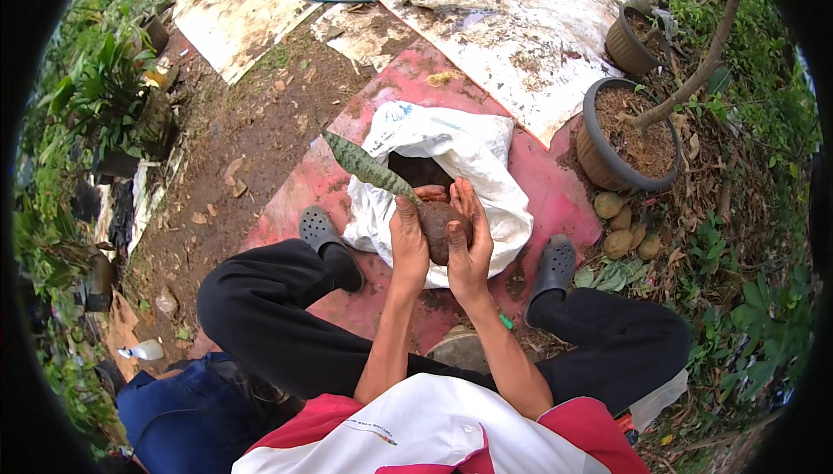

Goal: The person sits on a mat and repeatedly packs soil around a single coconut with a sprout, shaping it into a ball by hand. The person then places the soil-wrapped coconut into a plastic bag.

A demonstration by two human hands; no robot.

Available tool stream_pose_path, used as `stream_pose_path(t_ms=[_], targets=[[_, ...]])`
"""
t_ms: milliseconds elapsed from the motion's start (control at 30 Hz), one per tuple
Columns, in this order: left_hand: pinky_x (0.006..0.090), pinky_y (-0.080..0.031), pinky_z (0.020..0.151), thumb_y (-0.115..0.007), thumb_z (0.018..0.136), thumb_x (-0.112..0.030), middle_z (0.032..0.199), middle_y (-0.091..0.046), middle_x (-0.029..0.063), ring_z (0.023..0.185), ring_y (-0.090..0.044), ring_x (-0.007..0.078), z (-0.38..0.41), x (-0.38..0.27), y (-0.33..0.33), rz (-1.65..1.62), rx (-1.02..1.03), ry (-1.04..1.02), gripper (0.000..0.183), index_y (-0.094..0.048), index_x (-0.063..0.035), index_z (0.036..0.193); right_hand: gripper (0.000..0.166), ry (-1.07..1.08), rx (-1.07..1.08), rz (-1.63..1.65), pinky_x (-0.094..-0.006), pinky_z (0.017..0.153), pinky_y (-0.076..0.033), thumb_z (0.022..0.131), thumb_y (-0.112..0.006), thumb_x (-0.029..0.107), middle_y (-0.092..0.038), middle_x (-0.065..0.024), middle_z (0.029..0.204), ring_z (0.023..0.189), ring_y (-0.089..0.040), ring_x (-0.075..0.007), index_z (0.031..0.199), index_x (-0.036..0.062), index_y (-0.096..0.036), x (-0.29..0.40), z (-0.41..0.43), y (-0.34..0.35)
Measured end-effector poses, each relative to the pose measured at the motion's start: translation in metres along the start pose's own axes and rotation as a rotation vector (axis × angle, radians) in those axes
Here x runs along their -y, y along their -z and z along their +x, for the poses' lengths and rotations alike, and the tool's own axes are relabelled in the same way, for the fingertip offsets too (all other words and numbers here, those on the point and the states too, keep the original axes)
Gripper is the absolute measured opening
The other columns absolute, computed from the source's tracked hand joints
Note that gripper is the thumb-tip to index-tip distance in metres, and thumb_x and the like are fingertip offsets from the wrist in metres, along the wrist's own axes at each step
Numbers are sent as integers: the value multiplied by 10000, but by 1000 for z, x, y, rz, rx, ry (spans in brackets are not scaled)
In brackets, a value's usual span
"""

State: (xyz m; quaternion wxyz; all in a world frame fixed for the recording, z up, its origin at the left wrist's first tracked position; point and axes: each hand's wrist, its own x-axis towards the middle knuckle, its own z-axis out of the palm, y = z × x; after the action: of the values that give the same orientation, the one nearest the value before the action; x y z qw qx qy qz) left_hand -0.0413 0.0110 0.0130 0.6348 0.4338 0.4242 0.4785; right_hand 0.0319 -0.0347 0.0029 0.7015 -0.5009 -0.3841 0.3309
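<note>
Between my left hand (410, 233) and my right hand (470, 233) is a round, brown, fibrous ball (441, 232), perhaps a root ball or a coconut husk. My palms cup it from both sides, with soil-stained fingers around it. A mottled green snake plant leaf (368, 165) slants up and left from beside the ball; where its base joins is hidden by my left hand. Beneath and beyond my hands stands a white woven plastic sack (481, 142), its rim folded down and dark material (420, 171) visible inside.
The sack sits on a red sheet (286, 213) between my feet. On the right are a large brown pot (605, 155) with a woody stem and several round husks (617, 243). A spray bottle (148, 349) lies at lower left, near a person in blue clothing (189, 415). Dirty white sheets (520, 70) lie ahead.
</note>
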Motion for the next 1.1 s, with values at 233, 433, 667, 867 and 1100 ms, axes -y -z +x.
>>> stream_pose_path(t_ms=[233, 433, 667, 867, 1100], targets=[[339, -538, 802, -404, 1016, -531, 908, -653, 145, 849, -651, 222, -4, -6, -8, -465, -108, 137, 581, -596, 7, 910, 914, 14, -22, 88, -422, 1151, -277, 902, -520, 630, -348, -213, 1510, 1412, -335, -316, 1483, -35, -281, 9, 8, 7], [379, -551, 775, -444, 972, -578, 864, -636, 118, 805, -652, 238, -3, 9, -1, -530, -212, 232, 556, -561, -55, 827, 867, 133, 80, -225, -412, 1086, -366, 922, -467, 643, -421, -215, 1466, 1355, -427, -325, 1457, -29, -352, 1, 4, 1], [324, -523, 795, -301, 959, -698, 810, -634, 108, 803, -635, 206, 2, 20, 4, -539, -261, 244, 762, -610, -12, 839, 799, -236, 4, 415, -402, 1153, -284, 993, -260, 620, -409, -211, 1472, 1383, -379, -287, 1457, -26, -338, 3, 8, 8], [300, -515, 784, -421, 974, -615, 850, -663, 90, 797, -636, 178, -2, 2, -12, -243, -160, 313, 693, -642, 39, 918, 763, -382, -78, 260, -380, 1112, -342, 1009, -289, 586, -443, -197, 1442, 1293, -463, -262, 1446, -36, -355, -24, 6, 19], [290, -519, 736, -549, 988, -445, 895, -681, 96, 779, -618, 139, -12, 10, -22, -153, -131, 121, 466, -654, 3, 918, 718, 66, 48, -424, -410, 1101, -342, 1021, -377, 510, -429, -252, 1439, 1350, -419, -317, 1426, -83, -366, -1, 9, 11]])
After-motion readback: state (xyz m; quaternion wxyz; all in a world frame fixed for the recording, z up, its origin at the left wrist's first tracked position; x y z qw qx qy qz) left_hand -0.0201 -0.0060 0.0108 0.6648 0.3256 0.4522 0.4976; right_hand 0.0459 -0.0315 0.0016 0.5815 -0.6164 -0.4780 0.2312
